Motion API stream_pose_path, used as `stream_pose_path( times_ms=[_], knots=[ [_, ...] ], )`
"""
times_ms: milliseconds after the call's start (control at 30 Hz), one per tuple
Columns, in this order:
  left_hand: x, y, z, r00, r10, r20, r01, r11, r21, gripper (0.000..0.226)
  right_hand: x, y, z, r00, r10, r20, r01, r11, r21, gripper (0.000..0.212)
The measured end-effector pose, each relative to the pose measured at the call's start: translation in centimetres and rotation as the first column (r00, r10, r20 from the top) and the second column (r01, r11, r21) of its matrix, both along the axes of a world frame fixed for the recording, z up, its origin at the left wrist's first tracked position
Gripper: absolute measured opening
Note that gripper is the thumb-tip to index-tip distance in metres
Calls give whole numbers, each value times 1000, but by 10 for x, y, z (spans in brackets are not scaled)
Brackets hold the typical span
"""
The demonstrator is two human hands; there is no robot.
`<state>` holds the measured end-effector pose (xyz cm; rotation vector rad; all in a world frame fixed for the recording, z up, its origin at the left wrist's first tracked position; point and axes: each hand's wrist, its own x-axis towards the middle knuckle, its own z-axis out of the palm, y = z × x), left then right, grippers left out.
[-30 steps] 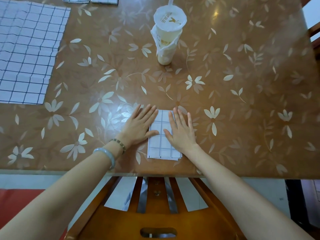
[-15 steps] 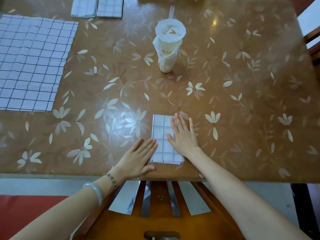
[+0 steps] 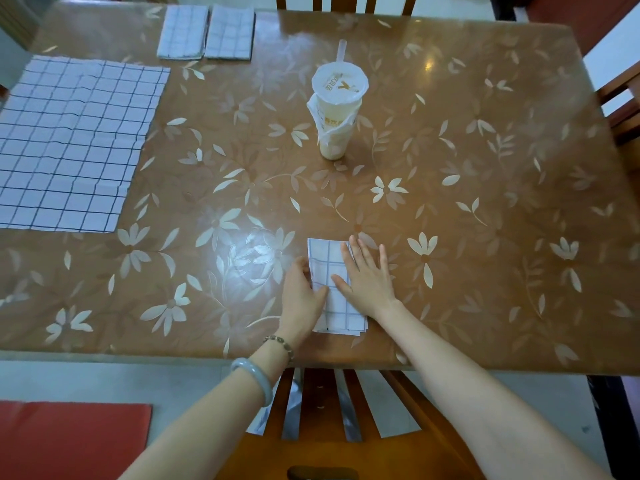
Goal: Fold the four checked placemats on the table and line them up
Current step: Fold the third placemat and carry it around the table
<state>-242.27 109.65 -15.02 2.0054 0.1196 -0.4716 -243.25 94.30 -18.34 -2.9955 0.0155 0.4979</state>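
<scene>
White folded placemat (image 3: 325, 258) points up the frame; our left hand (image 3: 301, 299) pinches its left edge, right hand (image 3: 367, 282) presses flat.

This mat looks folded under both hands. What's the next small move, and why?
Probably lift the folded placemat and carry it beside the two finished placemats at the far edge: the left hand seems to pinch its left edge, the right hand lies flat on it, and one open placemat waits.
</scene>
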Motion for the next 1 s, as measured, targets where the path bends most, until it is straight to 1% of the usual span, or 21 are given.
stream_pose_path(
  times_ms=[33,100,167,200,233,267,300,333,367,400,433,500,533,567,600,667,733,833,900,933,1000],
  knots=[
    [-1,-3,2,998,30,-54,-31,999,-13,45,1,0,2,1000,-2,-11,2,1000,4,81],
    [-2,-7,0,991,31,-127,-28,999,24,36,4,0,6,1000,-13,-25,13,999,31,73],
    [-3,-8,4,993,-19,-113,25,998,54,15,10,-3,13,998,-61,7,59,992,110,67],
    [-4,-7,6,995,-58,-78,63,997,55,8,13,-5,18,992,-117,36,108,977,184,62],
    [-3,-5,8,994,-103,-46,106,993,51,4,16,-9,23,979,-199,52,176,942,285,56],
    [-2,-4,12,990,-138,-34,140,989,42,6,19,-13,31,956,-290,40,250,880,403,53],
    [-1,-1,16,984,-170,-47,172,985,24,9,22,-18,39,929,-370,-12,320,788,526,52],
    [1,2,22,977,-199,-83,198,980,-14,11,25,-23,49,906,-414,-95,375,675,635,53],
    [3,5,29,967,-218,-130,210,975,-70,15,28,-27,60,889,-416,-189,416,564,713,54],
    [5,9,36,956,-232,-177,212,969,-129,20,29,-31,68,880,-386,-275,447,480,755,51],
    [7,12,43,944,-252,-212,216,960,-177,23,30,-36,75,876,-340,-341,468,440,766,45],
    [12,18,54,921,-284,-268,223,946,-235,18,31,-45,86,868,-263,-422,497,426,756,23],
    [14,21,58,909,-296,-294,224,941,-255,14,30,-48,91,863,-232,-449,506,416,756,16],
    [16,24,62,894,-314,-319,228,933,-278,11,29,-50,94,853,-213,-477,521,397,756,12],
    [18,27,66,878,-332,-346,231,925,-303,17,27,-51,97,842,-208,-498,539,369,757,10],
    [21,31,72,841,-353,-409,222,916,-334,27,23,-50,103,820,-244,-518,571,294,766,6],
    [22,37,77,813,-366,-452,216,911,-350,31,20,-48,109,787,-295,-541,606,210,767,7],
    [21,49,83,777,-381,-501,190,901,-390,40,17,-44,122,738,-399,-543,640,162,751,10],
    [16,59,83,788,-362,-499,134,891,-435,42,12,-42,132,701,-473,-534,647,106,755,9],
    [12,63,84,810,-316,-494,74,891,-449,43,9,-41,136,679,-504,-533,645,63,762,9],
    [6,67,87,866,-164,-473,-83,885,-458,42,0,-39,142,629,-572,-527,629,-23,777,9]
  ],
)
